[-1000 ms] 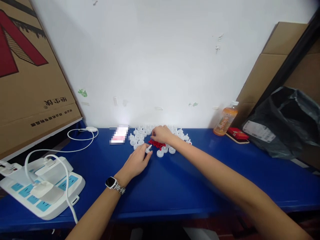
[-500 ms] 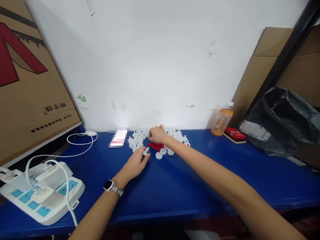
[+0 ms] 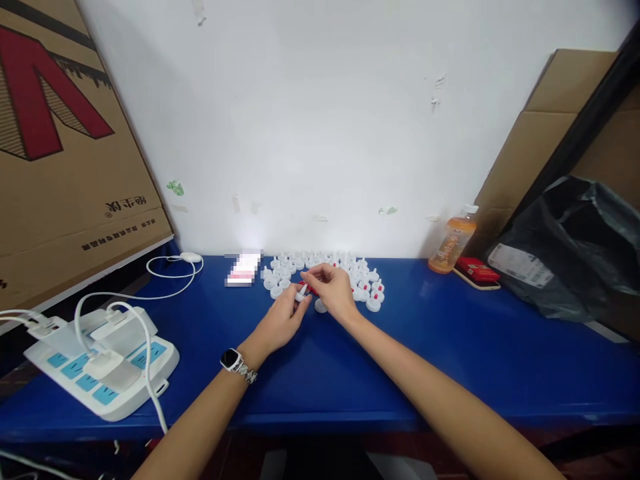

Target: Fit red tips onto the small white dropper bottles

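The left hand (image 3: 281, 319) pinches a small white plastic cap (image 3: 301, 293) above the blue table (image 3: 310, 373), the right hand (image 3: 334, 291) closing fingertips on it; judged light, rigid, slippery, best gripped by its rim.

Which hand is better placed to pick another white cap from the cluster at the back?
Right, probably. The right hand lies closer to the white caps beside it, while the left hand already pinches a white cap at its fingertips.
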The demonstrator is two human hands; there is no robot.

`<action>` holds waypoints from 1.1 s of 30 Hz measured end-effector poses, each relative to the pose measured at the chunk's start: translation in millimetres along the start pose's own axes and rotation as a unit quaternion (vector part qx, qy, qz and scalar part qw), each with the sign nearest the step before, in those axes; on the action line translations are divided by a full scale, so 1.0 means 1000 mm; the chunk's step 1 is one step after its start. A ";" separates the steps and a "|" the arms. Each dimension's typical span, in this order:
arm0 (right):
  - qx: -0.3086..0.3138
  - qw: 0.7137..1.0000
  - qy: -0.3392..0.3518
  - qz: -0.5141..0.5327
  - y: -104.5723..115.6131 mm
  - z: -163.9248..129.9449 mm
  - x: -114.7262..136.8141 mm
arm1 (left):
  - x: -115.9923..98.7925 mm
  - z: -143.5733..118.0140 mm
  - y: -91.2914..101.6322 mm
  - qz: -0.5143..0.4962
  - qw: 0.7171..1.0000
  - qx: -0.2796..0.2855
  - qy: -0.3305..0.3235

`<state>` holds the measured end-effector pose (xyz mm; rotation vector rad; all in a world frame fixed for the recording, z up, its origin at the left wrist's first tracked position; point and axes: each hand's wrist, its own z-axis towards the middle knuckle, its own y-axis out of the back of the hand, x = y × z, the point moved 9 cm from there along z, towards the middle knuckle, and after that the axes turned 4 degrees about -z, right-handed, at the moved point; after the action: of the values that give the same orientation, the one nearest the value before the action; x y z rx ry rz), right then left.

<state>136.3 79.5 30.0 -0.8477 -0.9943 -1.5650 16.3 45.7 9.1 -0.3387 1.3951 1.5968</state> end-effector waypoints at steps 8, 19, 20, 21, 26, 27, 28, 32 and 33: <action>-0.022 0.999 0.019 -0.020 -0.001 -0.011 0.006 | -0.001 0.000 0.003 -0.004 1.000 -0.024 -0.014; 0.001 0.998 0.054 0.017 -0.011 -0.018 0.017 | -0.004 0.000 0.006 -0.058 0.995 -0.057 -0.056; 0.007 0.998 0.052 0.025 -0.012 -0.015 0.017 | -0.006 0.000 0.008 -0.064 0.994 -0.061 -0.058; 0.013 0.998 0.049 0.029 -0.011 -0.012 0.017 | -0.007 0.000 0.009 -0.068 0.994 -0.065 -0.058; 0.100 0.994 0.045 -0.016 -0.006 0.009 0.022 | -0.004 0.000 0.008 -0.064 0.997 -0.043 -0.018; 0.121 0.991 0.046 -0.037 -0.005 0.011 0.023 | -0.002 0.000 0.006 -0.059 0.998 -0.032 -0.008; 0.141 0.987 0.045 -0.058 -0.003 0.012 0.024 | -0.001 0.000 0.004 -0.053 0.998 -0.022 -0.001; 0.203 0.971 0.043 -0.119 -0.004 0.008 0.025 | 0.002 0.001 0.001 -0.040 0.999 -0.007 -0.004; 0.214 0.968 0.042 -0.124 -0.005 0.005 0.025 | 0.002 0.001 0.000 -0.036 0.999 -0.008 -0.008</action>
<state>126.6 75.2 53.4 -0.3643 -1.3525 -1.4960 15.2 47.2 8.0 -0.3810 1.3445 1.5498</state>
